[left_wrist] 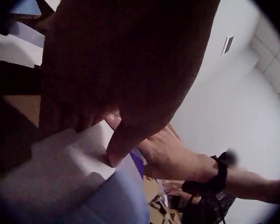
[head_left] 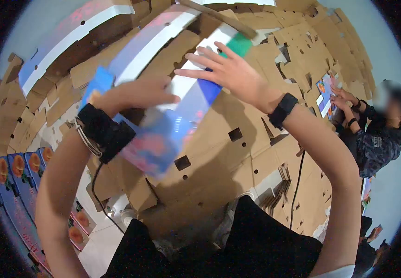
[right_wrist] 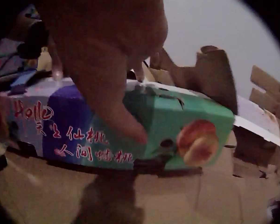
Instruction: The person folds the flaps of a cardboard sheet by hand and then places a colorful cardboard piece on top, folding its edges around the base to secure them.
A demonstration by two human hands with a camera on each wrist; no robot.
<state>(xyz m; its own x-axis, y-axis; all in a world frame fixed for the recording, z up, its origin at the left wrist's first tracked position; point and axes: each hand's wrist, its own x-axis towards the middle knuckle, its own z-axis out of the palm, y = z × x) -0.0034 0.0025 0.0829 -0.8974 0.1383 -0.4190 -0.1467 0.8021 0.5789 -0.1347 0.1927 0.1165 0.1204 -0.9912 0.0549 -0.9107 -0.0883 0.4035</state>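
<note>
A printed cardboard fruit box (head_left: 172,125) in blue, purple, green and pink is tilted in front of me, its white inner flaps folded up. My left hand (head_left: 138,94) grips the white flap on its near left side, thumb (left_wrist: 115,151) on the white face and fingers curled in shadow. The right hand (head_left: 230,74) lies with spread, straight fingers across the white flap farther along. In the right wrist view, its thumb (right_wrist: 126,126) rests down the green side, near a peach picture (right_wrist: 198,142) and red lettering. Part of the box's inside is hidden by the left hand.
Flattened brown cardboard (head_left: 209,185) covers the floor. Another printed carton (head_left: 77,39) stands at the back left. Blue peach-printed boxes (head_left: 17,185) are lined up at lower left. Another person (head_left: 376,139) handles a printed piece at right. A black cable (head_left: 96,194) hangs from my left wrist.
</note>
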